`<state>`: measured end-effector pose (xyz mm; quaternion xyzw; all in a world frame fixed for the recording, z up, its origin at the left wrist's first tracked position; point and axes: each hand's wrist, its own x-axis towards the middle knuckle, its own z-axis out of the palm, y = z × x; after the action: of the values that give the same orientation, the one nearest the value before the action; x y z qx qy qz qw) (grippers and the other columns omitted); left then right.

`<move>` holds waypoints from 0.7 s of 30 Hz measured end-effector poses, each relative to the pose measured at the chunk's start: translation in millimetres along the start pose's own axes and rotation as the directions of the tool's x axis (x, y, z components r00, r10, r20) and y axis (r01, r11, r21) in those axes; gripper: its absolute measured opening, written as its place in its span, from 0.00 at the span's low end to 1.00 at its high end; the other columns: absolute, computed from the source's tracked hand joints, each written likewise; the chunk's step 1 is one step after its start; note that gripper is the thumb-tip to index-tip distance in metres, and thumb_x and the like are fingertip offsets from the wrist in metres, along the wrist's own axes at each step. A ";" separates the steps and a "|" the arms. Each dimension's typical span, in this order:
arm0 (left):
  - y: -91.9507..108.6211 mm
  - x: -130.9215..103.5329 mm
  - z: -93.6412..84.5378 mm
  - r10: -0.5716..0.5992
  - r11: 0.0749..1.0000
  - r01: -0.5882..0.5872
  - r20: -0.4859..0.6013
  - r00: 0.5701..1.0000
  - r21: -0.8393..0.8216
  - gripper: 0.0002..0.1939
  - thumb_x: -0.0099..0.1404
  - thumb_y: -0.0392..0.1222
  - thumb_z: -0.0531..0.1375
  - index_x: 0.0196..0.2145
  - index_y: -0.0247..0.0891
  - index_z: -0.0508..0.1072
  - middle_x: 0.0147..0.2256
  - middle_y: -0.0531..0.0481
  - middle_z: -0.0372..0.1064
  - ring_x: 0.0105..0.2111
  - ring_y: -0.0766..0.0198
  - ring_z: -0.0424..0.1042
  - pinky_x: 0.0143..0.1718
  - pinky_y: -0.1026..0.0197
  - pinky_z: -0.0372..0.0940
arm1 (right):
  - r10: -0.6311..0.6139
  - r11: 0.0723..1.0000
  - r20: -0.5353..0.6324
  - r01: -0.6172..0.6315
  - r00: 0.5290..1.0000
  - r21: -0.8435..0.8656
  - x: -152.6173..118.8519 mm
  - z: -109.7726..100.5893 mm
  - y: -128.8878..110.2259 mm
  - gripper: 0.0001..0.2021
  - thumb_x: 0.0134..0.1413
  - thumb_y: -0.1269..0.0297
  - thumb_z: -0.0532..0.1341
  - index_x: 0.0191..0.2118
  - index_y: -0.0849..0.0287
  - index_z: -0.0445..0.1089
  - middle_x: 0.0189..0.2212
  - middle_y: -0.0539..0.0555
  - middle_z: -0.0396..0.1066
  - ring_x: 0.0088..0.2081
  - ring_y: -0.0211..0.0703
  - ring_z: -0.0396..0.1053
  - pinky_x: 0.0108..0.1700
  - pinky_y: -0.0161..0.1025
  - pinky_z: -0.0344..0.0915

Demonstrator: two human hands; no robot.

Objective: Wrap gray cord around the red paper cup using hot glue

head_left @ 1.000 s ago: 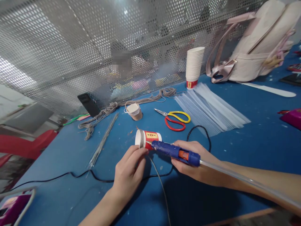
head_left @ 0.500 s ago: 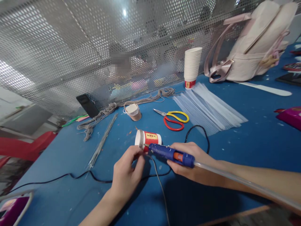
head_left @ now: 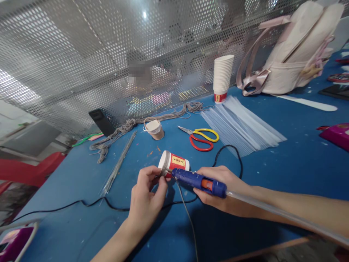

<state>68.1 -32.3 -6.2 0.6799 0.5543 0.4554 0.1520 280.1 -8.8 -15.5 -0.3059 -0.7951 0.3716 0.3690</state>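
Note:
My left hand (head_left: 148, 198) pinches the rim end of a small red-and-white paper cup (head_left: 178, 161), which lies on its side just above the blue table. Grey cord is wound round the cup near its rim, and the loose cord (head_left: 192, 225) trails toward me. In my right hand (head_left: 218, 202) is a blue glue gun (head_left: 188, 177), its nozzle at the wound cord beside my left fingertips. A long clear glue stick (head_left: 272, 209) runs out of its back. Whether the nozzle touches the cord I cannot tell.
Beyond the cup lie scissors (head_left: 200, 138), a cord-wrapped cup (head_left: 155, 130), grey cord (head_left: 169, 115) and thin wires (head_left: 120, 163). Stacked cups (head_left: 223, 74), translucent strips (head_left: 245, 127) and a backpack (head_left: 289, 69) are farther right. A black cable (head_left: 89, 205) crosses the table.
The cup has shifted slightly right and turned a little, its printed label now tilted more. My left fingers have moved slightly with it; the glue gun stays nearly in place.

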 end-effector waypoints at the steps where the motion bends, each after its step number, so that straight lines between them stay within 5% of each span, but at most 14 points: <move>1: 0.6 0.2 0.1 -0.004 1.000 0.004 -0.006 1.000 -0.003 0.09 0.60 0.33 0.57 0.38 0.42 0.64 0.29 0.55 0.76 0.29 0.67 0.78 0.32 0.67 0.73 | -0.008 1.000 0.017 0.008 1.000 0.002 -0.2 0.1 0.3 0.04 0.50 0.68 0.59 0.28 0.59 0.62 0.21 0.46 0.62 0.22 0.32 0.56 0.26 0.31 0.55; 17: 4.2 0.4 -1.4 -0.017 1.000 0.017 -0.004 1.000 0.002 0.08 0.59 0.33 0.57 0.36 0.41 0.63 0.27 0.55 0.74 0.27 0.68 0.76 0.33 0.66 0.72 | -0.044 0.999 -0.051 0.044 0.998 0.000 -0.6 1.9 3.1 0.03 0.50 0.69 0.58 0.28 0.59 0.63 0.20 0.46 0.62 0.20 0.31 0.54 0.24 0.30 0.53; 21: 3.6 0.5 -0.8 -0.010 1.000 0.010 -0.002 1.000 0.005 0.08 0.59 0.32 0.56 0.36 0.41 0.63 0.28 0.55 0.74 0.27 0.69 0.76 0.32 0.67 0.72 | -0.034 0.999 0.006 0.034 0.999 -0.014 -0.7 0.8 1.0 0.03 0.49 0.69 0.59 0.28 0.59 0.63 0.21 0.45 0.61 0.21 0.31 0.54 0.24 0.30 0.54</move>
<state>69.6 -33.3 -3.0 0.6770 0.5590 0.4540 0.1522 280.0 -9.0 -16.9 -0.2939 -0.8038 0.3605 0.3708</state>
